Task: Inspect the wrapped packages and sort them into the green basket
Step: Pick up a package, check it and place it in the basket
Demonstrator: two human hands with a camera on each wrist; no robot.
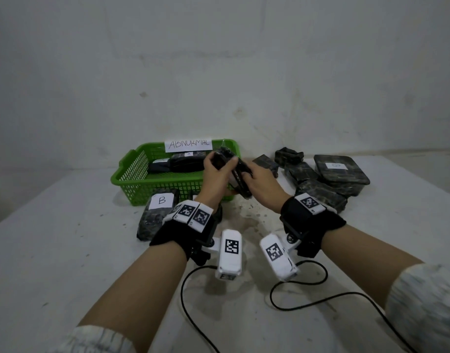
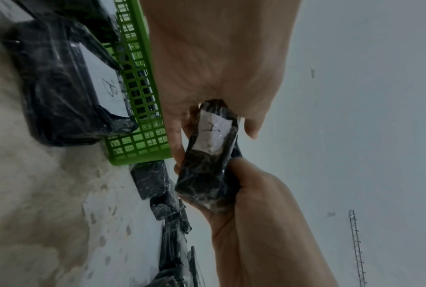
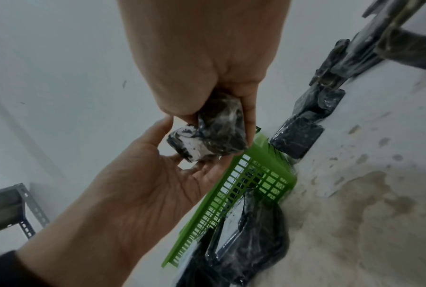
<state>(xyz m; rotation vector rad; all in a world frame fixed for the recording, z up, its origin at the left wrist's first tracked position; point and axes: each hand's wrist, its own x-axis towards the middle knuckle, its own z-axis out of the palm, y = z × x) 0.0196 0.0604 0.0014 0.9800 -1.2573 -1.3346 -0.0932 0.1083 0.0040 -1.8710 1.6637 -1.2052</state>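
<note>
A small black plastic-wrapped package [image 1: 235,171] with a white label [image 2: 213,134] is held in the air over the right front corner of the green basket [image 1: 140,169]. My left hand [image 1: 216,171] grips its far end between thumb and fingers. My right hand [image 1: 261,178] grips the near end, fingers curled round it [image 3: 250,120]. The right wrist view shows the package [image 3: 216,130] with my left hand [image 3: 145,184] cupped under it. Inside the basket lie a few wrapped packages [image 1: 183,163]. A paper sign reading ABNORMAL [image 1: 188,144] is fixed to its back wall.
A wrapped package labelled B [image 1: 159,212] lies on the table just in front of the basket. Several dark wrapped packages [image 1: 320,179] are piled at the right, against the wall. Black cables [image 1: 295,296] run across the stained white table [image 1: 66,250] near me.
</note>
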